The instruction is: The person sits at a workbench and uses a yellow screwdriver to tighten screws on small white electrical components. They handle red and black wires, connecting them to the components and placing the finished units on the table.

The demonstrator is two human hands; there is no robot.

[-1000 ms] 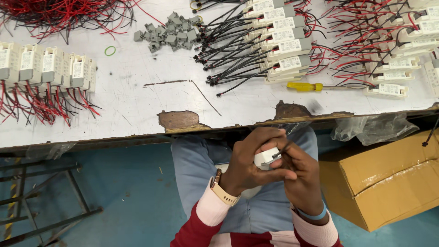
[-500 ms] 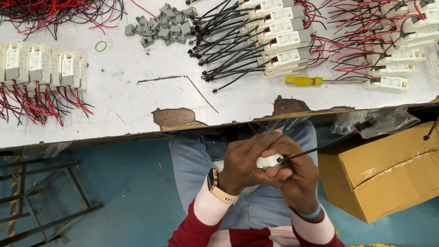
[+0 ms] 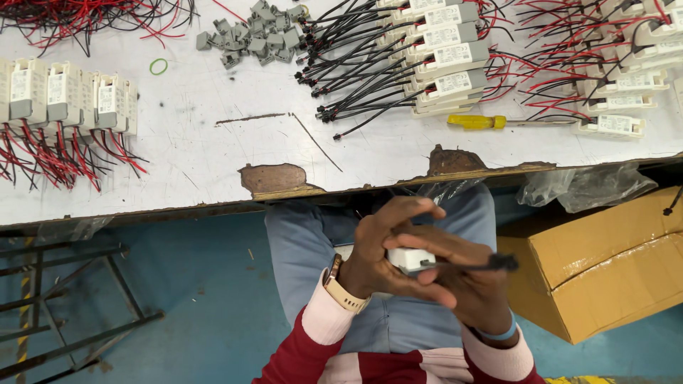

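Both hands are over my lap, below the table edge. My left hand (image 3: 380, 245) wraps over the top of a small white plastic box (image 3: 410, 259). My right hand (image 3: 466, 284) grips the same box from beneath and the right. A black wire with a dark connector (image 3: 502, 262) sticks out of the box to the right, past my right fingers. My left wrist carries a beige watch (image 3: 343, 291) and my right wrist a blue band (image 3: 498, 333).
The white worktable (image 3: 213, 142) has chipped edges. On it lie rows of white boxes with black wires (image 3: 441, 53), boxes with red wires (image 3: 67, 96), grey clips (image 3: 252, 32), a yellow-handled screwdriver (image 3: 477, 121) and a green ring (image 3: 158, 66). A cardboard box (image 3: 605, 256) stands at right.
The black wire now points straight right instead of up and right. My fingers have shifted around the white box.
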